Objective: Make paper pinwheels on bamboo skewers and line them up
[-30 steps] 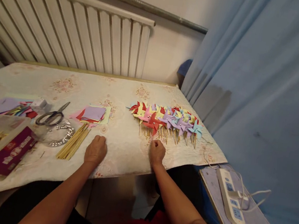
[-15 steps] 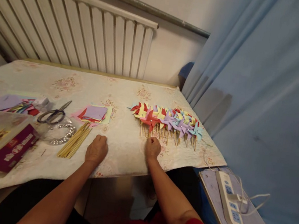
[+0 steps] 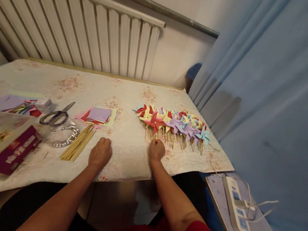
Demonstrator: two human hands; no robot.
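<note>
My left hand rests on the tablecloth as a closed fist, with nothing showing in it. Just left of it lies a bundle of thin wooden sticks, and beyond that a pile of coloured paper squares. My right hand, also a fist, rests at the near side of a group of paper pinwheels in red, yellow, purple and blue. Their sticks point toward me; whether my knuckles touch one I cannot tell.
On the left lie scissors, a clear dish of silvery beads or pins, paper scraps, and a clear-lidded box with sticks. A power strip lies on a lower board at right, near a blue curtain. A radiator stands behind the table.
Both fists stay in place on the table. The view has shifted very slightly; nothing was picked up or put down.
</note>
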